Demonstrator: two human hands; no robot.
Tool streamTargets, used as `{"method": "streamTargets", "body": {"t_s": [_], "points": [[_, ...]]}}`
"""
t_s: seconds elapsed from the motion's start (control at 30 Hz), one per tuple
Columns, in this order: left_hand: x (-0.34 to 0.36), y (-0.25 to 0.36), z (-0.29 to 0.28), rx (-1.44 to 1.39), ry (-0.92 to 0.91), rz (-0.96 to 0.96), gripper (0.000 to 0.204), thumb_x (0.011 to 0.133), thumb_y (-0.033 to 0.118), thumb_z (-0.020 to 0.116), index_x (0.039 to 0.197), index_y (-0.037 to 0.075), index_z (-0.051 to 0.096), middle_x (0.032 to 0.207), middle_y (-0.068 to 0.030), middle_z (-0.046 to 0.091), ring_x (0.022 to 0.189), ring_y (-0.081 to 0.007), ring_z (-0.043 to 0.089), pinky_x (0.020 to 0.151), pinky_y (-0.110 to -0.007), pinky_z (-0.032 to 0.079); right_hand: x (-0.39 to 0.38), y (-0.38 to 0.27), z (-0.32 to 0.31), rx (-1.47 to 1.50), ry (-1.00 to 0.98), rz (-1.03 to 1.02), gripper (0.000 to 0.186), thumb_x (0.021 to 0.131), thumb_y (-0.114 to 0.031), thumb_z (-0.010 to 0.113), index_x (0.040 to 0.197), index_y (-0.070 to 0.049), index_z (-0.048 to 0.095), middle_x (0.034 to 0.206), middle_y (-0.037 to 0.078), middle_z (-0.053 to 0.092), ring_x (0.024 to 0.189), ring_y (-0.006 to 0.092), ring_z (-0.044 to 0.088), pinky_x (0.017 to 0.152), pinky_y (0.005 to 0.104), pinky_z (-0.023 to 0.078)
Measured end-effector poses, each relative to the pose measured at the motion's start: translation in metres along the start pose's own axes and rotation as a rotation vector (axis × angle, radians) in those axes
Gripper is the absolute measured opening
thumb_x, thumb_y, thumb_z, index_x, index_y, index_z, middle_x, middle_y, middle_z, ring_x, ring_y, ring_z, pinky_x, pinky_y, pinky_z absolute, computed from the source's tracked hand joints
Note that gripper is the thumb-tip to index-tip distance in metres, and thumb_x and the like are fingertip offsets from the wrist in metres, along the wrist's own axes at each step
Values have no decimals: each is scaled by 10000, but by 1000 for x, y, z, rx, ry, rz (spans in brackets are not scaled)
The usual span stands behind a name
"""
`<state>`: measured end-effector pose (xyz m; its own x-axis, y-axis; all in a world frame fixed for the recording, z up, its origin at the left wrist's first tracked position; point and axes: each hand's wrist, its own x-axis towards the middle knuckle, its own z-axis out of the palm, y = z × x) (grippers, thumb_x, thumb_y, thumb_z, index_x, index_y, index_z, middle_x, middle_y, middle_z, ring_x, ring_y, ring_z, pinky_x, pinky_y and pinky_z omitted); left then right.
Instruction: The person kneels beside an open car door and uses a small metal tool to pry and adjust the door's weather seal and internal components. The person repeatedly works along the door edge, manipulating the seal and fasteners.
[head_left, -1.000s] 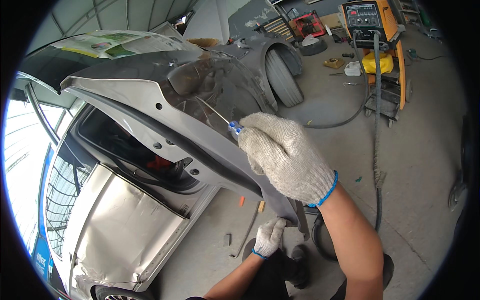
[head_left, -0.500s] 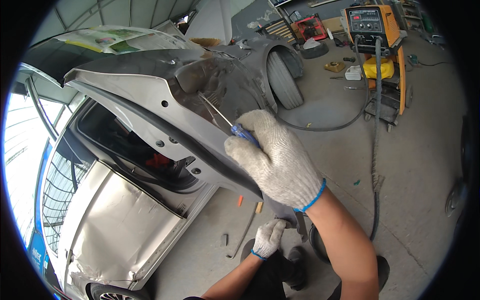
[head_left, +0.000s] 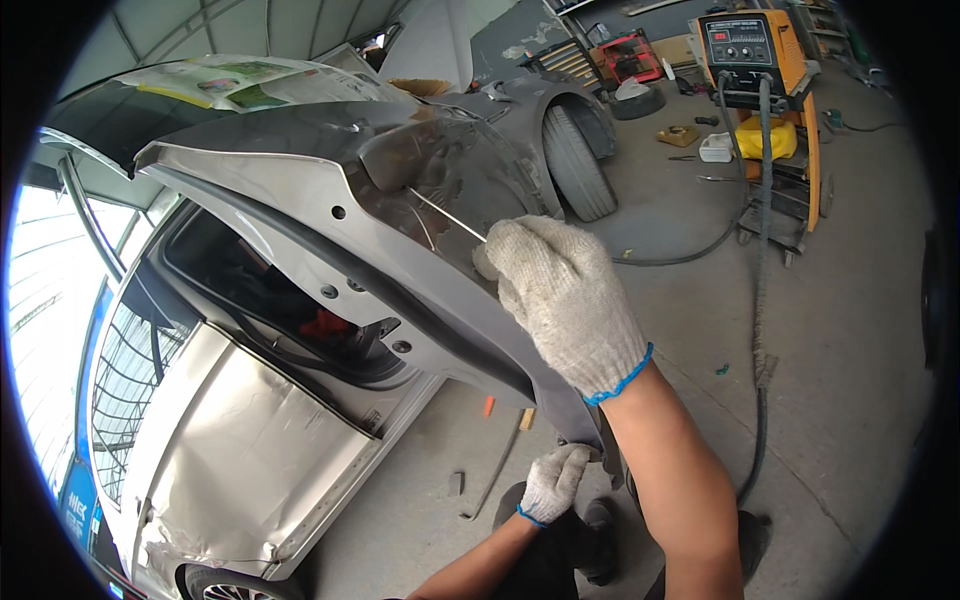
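Observation:
My gloved right hand [head_left: 560,290] is closed around a screwdriver [head_left: 447,214], hiding its handle; the thin shaft reaches up-left to the dark, scuffed inner area [head_left: 470,170] of a grey car body panel [head_left: 495,345], near a rounded recess [head_left: 385,165]. A black rubber seal runs along that panel, beside several holes and bolts. Low in the view, my gloved left hand [head_left: 555,485] grips the panel's lower tip. To the left is an open car door [head_left: 240,430] with dented, creased silver metal.
An exposed tyre [head_left: 578,165] sits in the wheel arch. An orange welder [head_left: 748,55] on a cart, with hanging cables [head_left: 762,300], stands at upper right among containers [head_left: 765,138]. A bent bar [head_left: 493,480] and small pieces lie on the floor below. Newspaper [head_left: 250,80] covers the upper panel.
My right hand has shifted and rolled over the screwdriver's handle, which showed blue earlier and is now covered. My left hand stays on the panel's lower tip. The view has shifted slightly.

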<state>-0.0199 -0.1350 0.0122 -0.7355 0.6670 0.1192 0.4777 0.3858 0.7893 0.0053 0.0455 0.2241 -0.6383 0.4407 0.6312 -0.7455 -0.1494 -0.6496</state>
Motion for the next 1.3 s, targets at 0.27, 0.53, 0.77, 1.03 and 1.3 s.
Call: {"method": "streamTargets", "body": {"t_s": [0.27, 0.53, 0.77, 1.03, 1.3], "points": [[-2, 2, 1, -61, 23, 38, 307, 1079, 241, 527, 1160, 5, 706, 1004, -161, 758, 984, -264, 741, 867, -365, 559, 4, -2, 0, -277, -23, -211, 258, 995, -244, 664, 963, 10, 695, 736, -24, 573, 638, 55, 493, 517, 220, 380], [1, -10, 4, -25, 44, 125, 307, 1055, 242, 530, 1191, 30, 705, 1009, -148, 762, 914, -259, 737, 847, -363, 563, 2, -25, -11, -537, -44, -274, 290, 1029, -192, 604, 1162, 48, 697, 868, 107, 709, 769, 147, 633, 701, 290, 519], [0, -5, 5, -23, 32, 50, 299, 1057, 263, 545, 1189, 48, 706, 918, -146, 742, 846, -273, 737, 784, -377, 570, 8, -20, -6, -354, 4, -158, 225, 1034, -157, 600, 1100, 31, 707, 807, 66, 671, 701, 105, 575, 635, 273, 476], [0, -3, 5, 6, 30, 68, 279, 1041, 227, 555, 1196, 46, 699, 914, -143, 735, 822, -265, 728, 779, -372, 568, 4, -21, -2, -564, 34, -405, 187, 1030, -122, 601, 1085, 27, 700, 781, 61, 672, 650, 105, 574, 589, 273, 463], [-11, -11, -2, -101, -20, 173, 447, 870, -17, 541, 1311, 55, 542, 927, -122, 670, 860, -275, 692, 780, -378, 551, -3, -23, -7, -472, 10, -208, 208, 1041, -139, 593, 1114, 37, 677, 803, 78, 669, 693, 114, 579, 616, 286, 482]]}}
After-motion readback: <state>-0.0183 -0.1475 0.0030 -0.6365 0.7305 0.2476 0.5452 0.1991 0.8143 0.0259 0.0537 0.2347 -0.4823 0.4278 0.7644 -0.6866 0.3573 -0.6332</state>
